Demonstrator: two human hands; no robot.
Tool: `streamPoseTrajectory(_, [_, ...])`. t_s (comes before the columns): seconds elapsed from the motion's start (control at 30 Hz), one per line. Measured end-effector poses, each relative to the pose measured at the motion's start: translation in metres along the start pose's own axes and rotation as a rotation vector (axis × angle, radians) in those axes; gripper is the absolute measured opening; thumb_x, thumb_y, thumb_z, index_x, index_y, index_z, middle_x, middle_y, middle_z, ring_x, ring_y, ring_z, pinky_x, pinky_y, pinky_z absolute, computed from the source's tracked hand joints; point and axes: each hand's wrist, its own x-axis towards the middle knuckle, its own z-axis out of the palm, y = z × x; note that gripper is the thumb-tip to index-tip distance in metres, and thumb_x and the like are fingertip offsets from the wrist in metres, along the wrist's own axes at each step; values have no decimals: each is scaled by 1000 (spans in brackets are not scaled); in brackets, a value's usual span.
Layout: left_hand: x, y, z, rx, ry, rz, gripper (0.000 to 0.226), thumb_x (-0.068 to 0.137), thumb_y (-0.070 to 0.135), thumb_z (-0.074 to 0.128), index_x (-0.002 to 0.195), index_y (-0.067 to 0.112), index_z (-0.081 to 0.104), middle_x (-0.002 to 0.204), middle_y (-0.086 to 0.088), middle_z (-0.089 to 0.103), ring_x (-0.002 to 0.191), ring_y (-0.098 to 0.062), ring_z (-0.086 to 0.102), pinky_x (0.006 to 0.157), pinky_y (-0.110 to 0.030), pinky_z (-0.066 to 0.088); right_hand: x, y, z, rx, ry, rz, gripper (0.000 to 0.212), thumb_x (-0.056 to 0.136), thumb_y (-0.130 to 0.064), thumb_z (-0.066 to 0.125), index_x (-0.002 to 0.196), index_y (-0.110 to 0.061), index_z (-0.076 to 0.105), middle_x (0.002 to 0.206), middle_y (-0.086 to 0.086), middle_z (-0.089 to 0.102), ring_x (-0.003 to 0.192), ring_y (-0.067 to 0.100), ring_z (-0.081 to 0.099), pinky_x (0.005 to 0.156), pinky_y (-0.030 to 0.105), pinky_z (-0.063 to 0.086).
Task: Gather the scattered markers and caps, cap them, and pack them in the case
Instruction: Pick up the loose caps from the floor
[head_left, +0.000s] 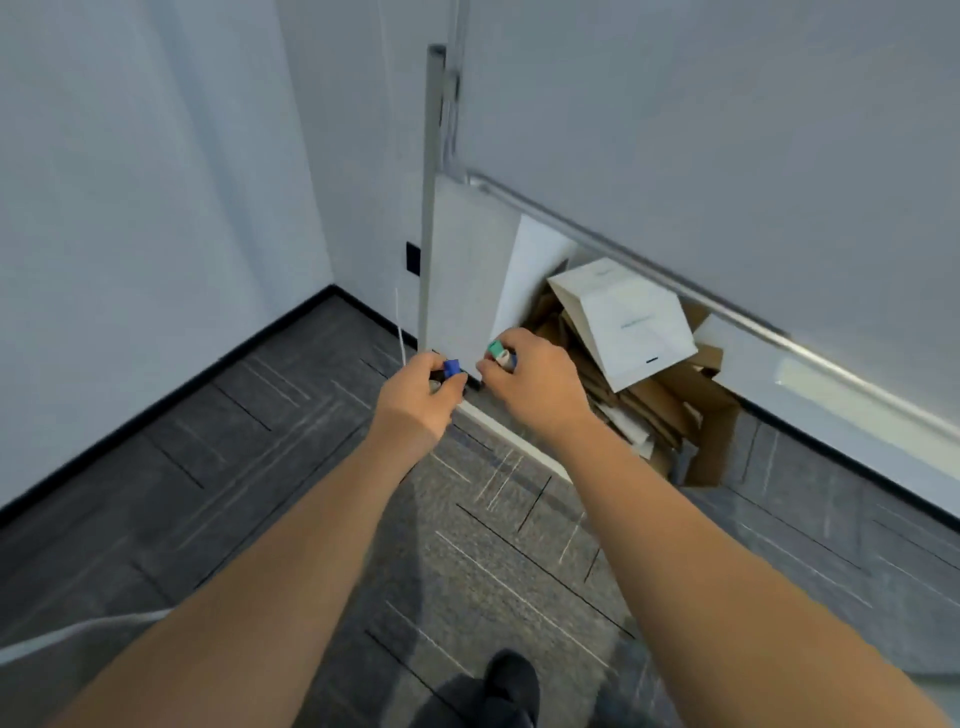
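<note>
Over grey carpet (260, 493), hands (415, 397) clutching markers (500, 355).

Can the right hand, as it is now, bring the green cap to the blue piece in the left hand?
Probably yes. The right hand holds the green cap close beside the left hand, whose grip is on the blue piece, and nothing shows in the gap between them.

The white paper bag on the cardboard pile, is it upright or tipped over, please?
Tipped: the white paper bag leans tilted on the flattened brown cardboard pile.
</note>
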Motion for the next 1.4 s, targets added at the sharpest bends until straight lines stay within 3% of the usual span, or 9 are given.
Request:
streamPoseTrajectory(0.1, [-22,70,-16,3,-57,67,22,94,18,50,110,5,52,79,-2,57,63,-14,52,67,-26,50,-23,-32,-64,2,73,7,25,91,-25,55,105,-5,57,83,12,61,82,31,56,70,35,45])
streamPoseTrajectory(0.2, [-41,129,-17,34,-96,167,23,93,21,51,111,6,52,86,-5,60,59,-10,51,59,-21,43,-47,-43,-121,9,158,35,18,90,-23,55,99,-8,56,67,0,48,74,22,48,58,27,35])
streamPoseTrajectory(0.33, [-67,196,8,73,-188,259,18,91,20,55,105,11,51,91,-5,59,56,-7,49,45,-8,41,-84,-28,-190,41,290,122,20,87,-20,58,101,-5,59,81,6,56,77,24,51,66,30,40])
streamPoseTrajectory(0.53, [-123,276,95,121,-387,412,14,91,20,55,91,12,45,90,-7,57,56,-7,48,45,-12,40,-167,32,-287,115,486,272,22,88,-19,59,104,-4,58,82,6,56,79,26,55,69,34,45])
streamPoseTrajectory(0.8, [-239,346,249,130,-738,565,11,91,19,55,93,12,47,90,-7,58,59,-10,48,54,-18,38,-330,134,-383,121,764,545,16,89,-22,57,98,-9,56,86,7,60,90,30,64,81,41,52])
streamPoseTrajectory(1.03, [-351,371,353,164,-1120,637,10,89,16,58,92,11,50,81,-5,56,58,-8,49,50,-15,42,-469,176,-412,78,1037,844,15,84,-17,61,75,-9,51,62,-2,47,72,20,46,54,25,32])
streamPoseTrajectory(1.13, [-394,366,382,239,-1302,688,9,89,15,58,85,13,50,85,-9,57,57,-10,48,52,-16,43,-521,181,-406,103,1139,994,19,84,-15,60,90,3,58,75,9,54,74,24,49,64,30,37])
streamPoseTrajectory(1.3, [-471,344,398,361,-1597,843,11,90,17,58,85,11,50,74,1,57,57,-12,49,57,-23,39,-602,165,-366,130,1308,1264,17,87,-18,58,94,-2,57,85,12,59,80,29,55,69,36,44])
streamPoseTrajectory(1.4, [-517,321,394,400,-1757,906,16,89,15,57,77,15,48,82,-6,57,57,-13,49,55,-22,37,-643,143,-330,142,1392,1422,22,90,-21,54,100,-2,54,88,11,58,81,27,54,70,36,44])
